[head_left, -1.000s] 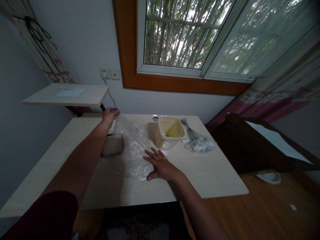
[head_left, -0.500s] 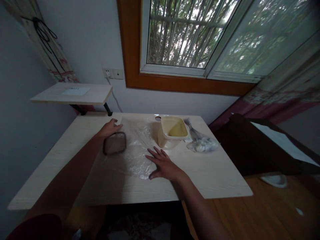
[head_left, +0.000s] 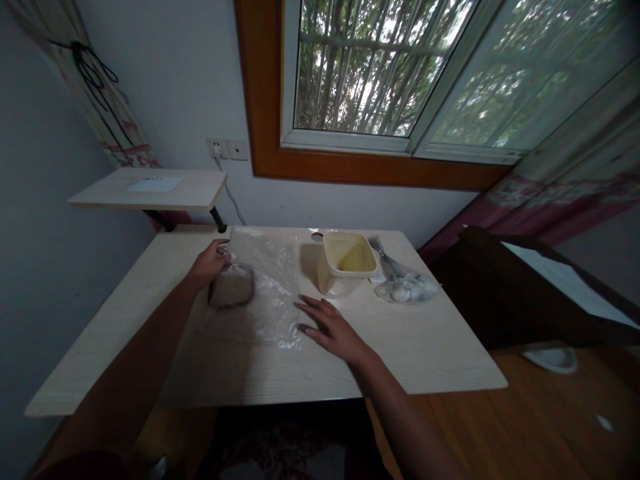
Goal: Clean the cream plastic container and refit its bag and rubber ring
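A clear, crinkled plastic sheet or bag [head_left: 273, 293] lies spread on the table. Beneath its left part is a brownish, rounded-square thing [head_left: 233, 287] with a dark rim, partly veiled by the film. My left hand [head_left: 209, 262] is closed at the upper left of the plastic, its fingers pinching the film just above the brownish thing. At the right edge of the plastic, my right hand [head_left: 330, 328] is open, palm down, fingers stretched out; whether the fingertips touch the film I cannot tell. Just beyond it stands a pale yellow plastic tub [head_left: 345, 263].
Right of the tub lies a knotted clear bag [head_left: 406, 287] with whitish contents. The pale wooden table [head_left: 420, 360] has a raised shelf [head_left: 150, 188] at its back left, with a paper on it. A dark piece of furniture [head_left: 480, 293] stands to the right.
My left hand has moved left, drawing the plastic over the brownish thing. The right edge of the film has shifted left, and the fingers of my right hand are less spread.
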The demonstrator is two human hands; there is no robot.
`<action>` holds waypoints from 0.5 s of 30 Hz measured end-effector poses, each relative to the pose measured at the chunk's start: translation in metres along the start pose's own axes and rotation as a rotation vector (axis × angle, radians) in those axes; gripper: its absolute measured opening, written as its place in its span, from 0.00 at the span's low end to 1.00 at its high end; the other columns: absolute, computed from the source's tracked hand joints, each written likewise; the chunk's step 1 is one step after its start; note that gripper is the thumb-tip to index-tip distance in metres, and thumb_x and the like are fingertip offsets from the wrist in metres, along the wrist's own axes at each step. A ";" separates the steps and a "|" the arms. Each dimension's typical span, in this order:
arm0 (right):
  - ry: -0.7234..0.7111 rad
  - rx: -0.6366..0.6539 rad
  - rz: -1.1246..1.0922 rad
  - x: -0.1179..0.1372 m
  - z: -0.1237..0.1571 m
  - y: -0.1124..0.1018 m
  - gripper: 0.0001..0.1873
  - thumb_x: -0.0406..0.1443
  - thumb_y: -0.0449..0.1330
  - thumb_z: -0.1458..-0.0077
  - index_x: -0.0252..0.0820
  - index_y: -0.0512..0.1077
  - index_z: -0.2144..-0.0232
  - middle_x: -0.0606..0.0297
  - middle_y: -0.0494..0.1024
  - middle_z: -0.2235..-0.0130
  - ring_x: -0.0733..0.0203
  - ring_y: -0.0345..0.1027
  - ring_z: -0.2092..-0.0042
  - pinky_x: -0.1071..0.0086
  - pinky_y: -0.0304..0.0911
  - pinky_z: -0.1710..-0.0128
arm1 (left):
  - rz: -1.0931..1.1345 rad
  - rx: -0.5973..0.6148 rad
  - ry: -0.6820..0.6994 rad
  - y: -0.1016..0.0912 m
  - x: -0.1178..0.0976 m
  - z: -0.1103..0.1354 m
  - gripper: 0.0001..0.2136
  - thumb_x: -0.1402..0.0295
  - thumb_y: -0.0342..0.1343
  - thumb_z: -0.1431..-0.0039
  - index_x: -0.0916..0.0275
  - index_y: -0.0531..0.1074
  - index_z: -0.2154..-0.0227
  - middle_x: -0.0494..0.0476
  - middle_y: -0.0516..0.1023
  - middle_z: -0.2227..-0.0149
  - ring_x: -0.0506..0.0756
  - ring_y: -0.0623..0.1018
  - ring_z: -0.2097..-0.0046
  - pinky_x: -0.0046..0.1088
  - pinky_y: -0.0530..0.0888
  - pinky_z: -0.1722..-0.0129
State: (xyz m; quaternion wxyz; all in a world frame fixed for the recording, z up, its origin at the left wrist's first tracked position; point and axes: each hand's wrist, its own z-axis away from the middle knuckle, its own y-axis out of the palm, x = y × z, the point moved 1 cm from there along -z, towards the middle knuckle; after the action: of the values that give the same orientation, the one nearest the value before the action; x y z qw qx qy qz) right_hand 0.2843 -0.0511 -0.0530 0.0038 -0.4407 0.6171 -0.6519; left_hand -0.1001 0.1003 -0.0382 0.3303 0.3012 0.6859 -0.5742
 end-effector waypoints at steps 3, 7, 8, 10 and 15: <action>0.023 -0.068 -0.010 -0.001 -0.002 0.005 0.26 0.47 0.48 0.31 0.56 0.59 0.34 0.61 0.64 0.34 0.54 0.58 0.35 0.50 0.51 0.35 | 0.014 -0.006 -0.052 -0.034 0.021 0.011 0.26 0.60 0.59 0.49 0.54 0.68 0.45 0.54 0.75 0.63 0.56 0.78 0.65 0.32 0.74 0.64; 0.005 -0.095 0.013 -0.002 -0.011 0.016 0.23 0.45 0.49 0.31 0.54 0.63 0.36 0.61 0.69 0.38 0.53 0.61 0.38 0.52 0.56 0.38 | -0.050 -0.009 -0.122 -0.090 0.053 0.026 0.31 0.56 0.61 0.52 0.54 0.67 0.43 0.55 0.75 0.62 0.58 0.78 0.63 0.32 0.74 0.65; -0.005 -0.099 0.023 -0.001 -0.014 0.019 0.23 0.44 0.50 0.31 0.53 0.64 0.37 0.61 0.69 0.38 0.53 0.62 0.39 0.53 0.56 0.38 | -0.065 0.001 -0.150 -0.103 0.062 0.029 0.31 0.56 0.61 0.53 0.54 0.67 0.44 0.56 0.75 0.61 0.58 0.78 0.62 0.32 0.74 0.64; -0.026 -0.095 0.041 0.002 -0.024 0.025 0.23 0.43 0.51 0.32 0.52 0.64 0.37 0.61 0.69 0.38 0.53 0.62 0.40 0.53 0.56 0.38 | -0.084 0.018 -0.235 -0.127 0.082 0.033 0.30 0.56 0.61 0.53 0.54 0.68 0.45 0.55 0.76 0.62 0.57 0.78 0.63 0.32 0.74 0.63; -0.071 -0.008 0.097 0.023 -0.060 0.045 0.25 0.42 0.52 0.32 0.54 0.60 0.35 0.62 0.65 0.35 0.52 0.60 0.40 0.52 0.57 0.41 | -0.339 -0.053 -0.261 -0.167 0.123 0.033 0.21 0.59 0.60 0.50 0.48 0.69 0.51 0.50 0.79 0.59 0.56 0.77 0.57 0.33 0.73 0.53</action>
State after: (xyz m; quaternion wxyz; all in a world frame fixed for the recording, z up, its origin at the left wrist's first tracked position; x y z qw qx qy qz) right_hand 0.2110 -0.0260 -0.0673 0.0554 -0.4331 0.6399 -0.6324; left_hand -0.3025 0.0453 -0.0423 0.3228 0.0958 0.6930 -0.6375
